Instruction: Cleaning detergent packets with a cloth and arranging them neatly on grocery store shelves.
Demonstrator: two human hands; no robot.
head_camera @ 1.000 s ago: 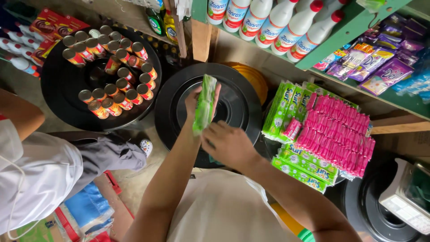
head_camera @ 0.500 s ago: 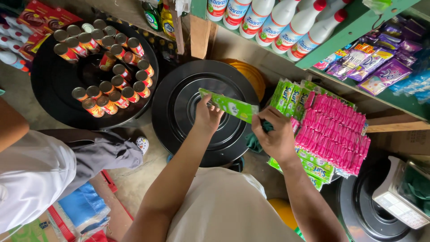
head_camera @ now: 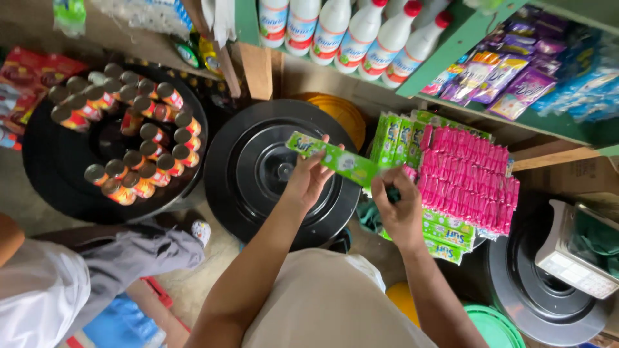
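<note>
Head view: green sachet strip (head_camera: 335,158) slants from upper left to lower right.

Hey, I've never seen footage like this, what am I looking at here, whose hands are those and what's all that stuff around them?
This is one picture from a camera worn on a person's head, looking down at their own bare hands. There is no machine. The left hand and right hand hold a long green strip of joined sachets stretched between them, above a round black plastic lid. Right of it lie stacked pink sachet strips over more green sachet strips. Another black lid on the left carries small tin cans with red labels. White bottles with red caps stand on a green shelf above. The grey trouser leg at lower left belongs to another person.
</note>
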